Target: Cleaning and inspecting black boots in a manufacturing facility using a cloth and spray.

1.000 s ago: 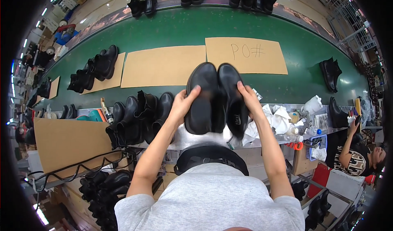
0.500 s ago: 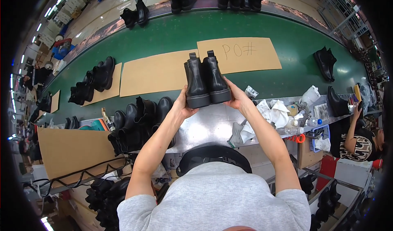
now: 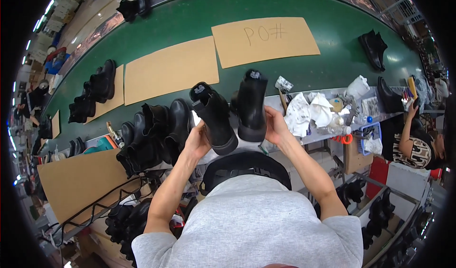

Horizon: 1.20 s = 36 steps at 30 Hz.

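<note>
Two black ankle boots are held up in front of me above the metal bench edge, slightly apart from each other. My left hand (image 3: 197, 142) is closed around the heel end of the left boot (image 3: 218, 124), which leans with its top to the left. At the outer side of the right boot (image 3: 252, 107), my right hand (image 3: 277, 127) grips near the sole; that boot stands more upright. Both boot tops face me enough to show the openings, with a pale printed patch inside each. My fingers beneath the boots are partly hidden.
Cardboard sheets (image 3: 173, 66) lie on the green conveyor belt (image 3: 190, 25). Several black boots (image 3: 178, 118) stand close by my left forearm. White rags (image 3: 299, 113), bottles and a blue basket (image 3: 373, 137) are at the right. A person (image 3: 418, 147) sits farther right.
Both boots have come closer to my body and moved apart from each other. They have tipped so that their openings now show. My view has shifted over the bench.
</note>
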Motion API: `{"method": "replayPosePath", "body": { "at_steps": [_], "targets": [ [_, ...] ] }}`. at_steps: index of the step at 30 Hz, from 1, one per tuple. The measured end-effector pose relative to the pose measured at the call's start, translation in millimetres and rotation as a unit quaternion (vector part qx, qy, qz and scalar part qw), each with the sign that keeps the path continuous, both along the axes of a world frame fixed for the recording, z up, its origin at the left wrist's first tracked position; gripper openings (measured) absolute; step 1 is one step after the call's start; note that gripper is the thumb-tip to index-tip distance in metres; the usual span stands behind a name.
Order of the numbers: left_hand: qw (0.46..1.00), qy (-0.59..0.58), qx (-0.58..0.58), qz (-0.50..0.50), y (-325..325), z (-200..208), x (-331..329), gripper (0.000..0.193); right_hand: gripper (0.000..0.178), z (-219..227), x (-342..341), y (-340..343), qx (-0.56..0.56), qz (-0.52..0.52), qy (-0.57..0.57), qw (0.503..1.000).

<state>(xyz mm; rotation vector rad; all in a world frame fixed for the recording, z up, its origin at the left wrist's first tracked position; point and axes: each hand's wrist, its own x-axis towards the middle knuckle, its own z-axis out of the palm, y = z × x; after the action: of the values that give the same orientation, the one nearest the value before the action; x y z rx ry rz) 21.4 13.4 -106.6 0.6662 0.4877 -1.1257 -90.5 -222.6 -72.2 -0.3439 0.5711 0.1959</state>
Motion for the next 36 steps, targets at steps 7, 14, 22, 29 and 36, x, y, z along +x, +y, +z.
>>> {"method": "replayPosePath", "body": {
  "at_steps": [7, 14, 22, 29, 36],
  "targets": [
    [0.989, -0.086, 0.125, 0.002, 30.8, -85.1, 9.2, 0.038, 0.044, -10.9, -4.7, -4.6, 0.130, -0.095, -0.079, 0.984],
    [0.945, -0.153, 0.287, -0.040, 20.9, -71.9, -8.4, 0.059, 0.056, -30.9, -8.3, -13.1, 0.126, -0.156, -0.046, 0.979],
    [0.778, -0.492, 0.391, 0.010, -2.7, 2.7, 3.2, 0.051, 0.057, -25.0, -9.7, 1.6, 0.192, -0.196, -0.026, 0.961],
    [0.998, 0.004, -0.037, -0.056, -82.3, 95.8, -40.3, 0.068, 0.035, 2.1, -7.0, 22.9, -0.128, -0.101, 0.084, 0.983],
    [0.998, -0.056, -0.023, 0.014, -83.5, 55.0, -27.4, 0.053, 0.029, -39.6, -68.8, -115.3, -0.872, 0.026, 0.196, 0.448]
  ]
}}
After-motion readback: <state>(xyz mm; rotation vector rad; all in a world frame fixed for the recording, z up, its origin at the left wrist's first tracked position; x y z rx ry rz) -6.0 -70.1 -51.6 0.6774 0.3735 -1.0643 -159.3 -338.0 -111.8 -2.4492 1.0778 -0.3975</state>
